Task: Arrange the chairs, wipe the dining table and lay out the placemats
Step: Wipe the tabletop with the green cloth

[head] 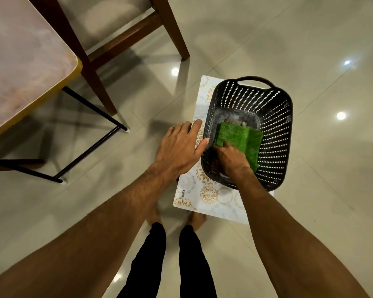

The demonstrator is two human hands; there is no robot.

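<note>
Evidently, wiping is judged unstarted: the cloth (239, 138) is grasped by the right hand (228, 158), the basket (287, 108) is touched by the outspread left hand (179, 147), and the placemats (207, 201) are unlaid.

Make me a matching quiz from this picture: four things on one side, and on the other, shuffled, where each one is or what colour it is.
Things:
1 cloth
2 basket
3 placemat
4 table

Descriptions:
A white and gold, under the basket
B yellow-edged, far left
C green, inside the basket
D black, with holes in its walls

Pairs: 1-C, 2-D, 3-A, 4-B
</note>
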